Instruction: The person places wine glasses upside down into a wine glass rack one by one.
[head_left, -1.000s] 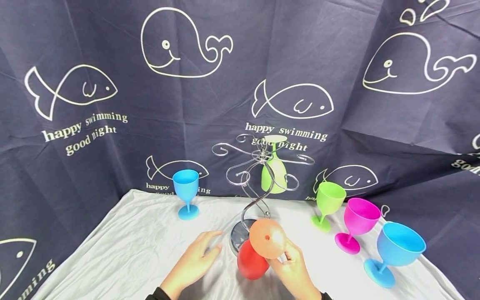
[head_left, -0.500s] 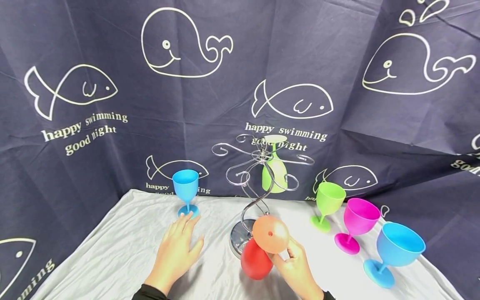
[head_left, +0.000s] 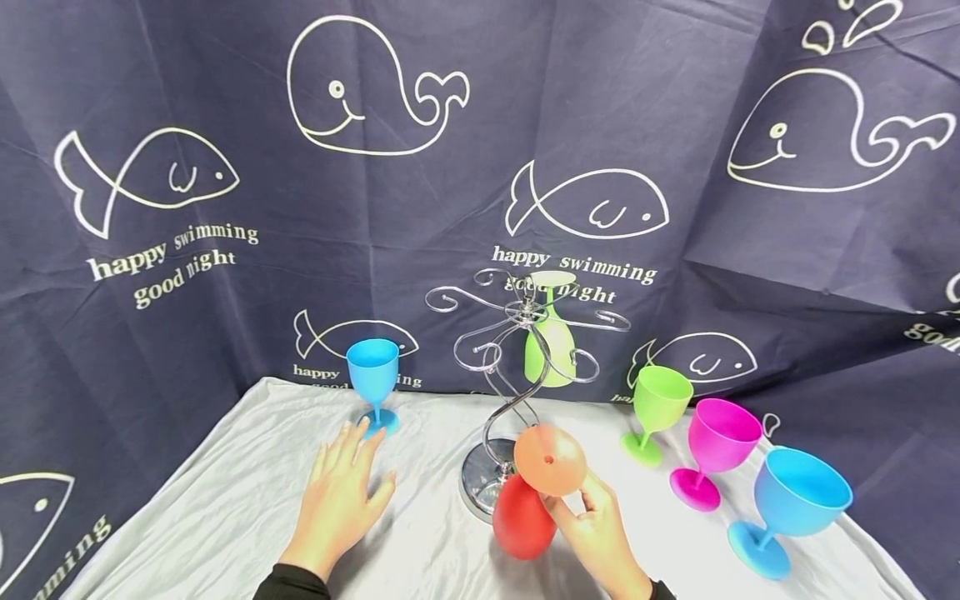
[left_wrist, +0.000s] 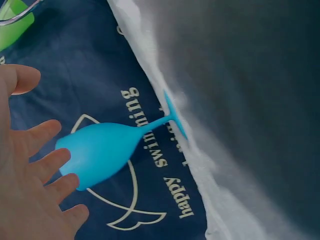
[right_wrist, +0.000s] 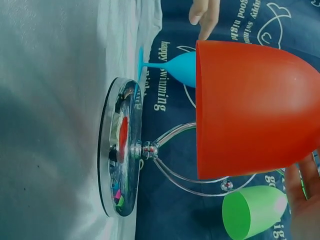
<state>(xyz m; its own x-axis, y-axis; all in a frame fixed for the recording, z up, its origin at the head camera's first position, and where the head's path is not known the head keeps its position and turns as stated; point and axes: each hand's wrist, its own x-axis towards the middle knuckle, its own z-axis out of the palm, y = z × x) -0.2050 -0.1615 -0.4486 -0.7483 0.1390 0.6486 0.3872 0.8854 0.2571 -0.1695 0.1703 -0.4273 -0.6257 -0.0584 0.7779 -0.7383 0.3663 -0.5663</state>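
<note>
My right hand (head_left: pixel 596 525) grips an orange-red plastic goblet (head_left: pixel 522 523) upside down, its round foot up and tilted toward the head camera. In the right wrist view its wide rim faces the table, beside the chrome base of the goblet rack (head_left: pixel 480 479). My left hand (head_left: pixel 337 496) is spread with fingers extended, just in front of a blue goblet (head_left: pixel 372 375) that stands upright at the back left. In the left wrist view the fingers (left_wrist: pixel 52 162) overlap that blue bowl. A light green goblet (head_left: pixel 551 354) hangs upside down from a rear arm of the rack.
At the right stand three upright goblets: a green one (head_left: pixel 662 400), a magenta one (head_left: pixel 722 433) and a larger-looking blue one (head_left: pixel 801 492). The rack's curled wire arms (head_left: pixel 476 350) spread out above the table. A dark curtain (head_left: pixel 420 208) hangs behind the white cloth (head_left: pixel 225 500).
My left hand has moved left and forward, away from the rack to the blue goblet, fingers spreading. My right hand has shifted the inverted orange-red goblet slightly right.
</note>
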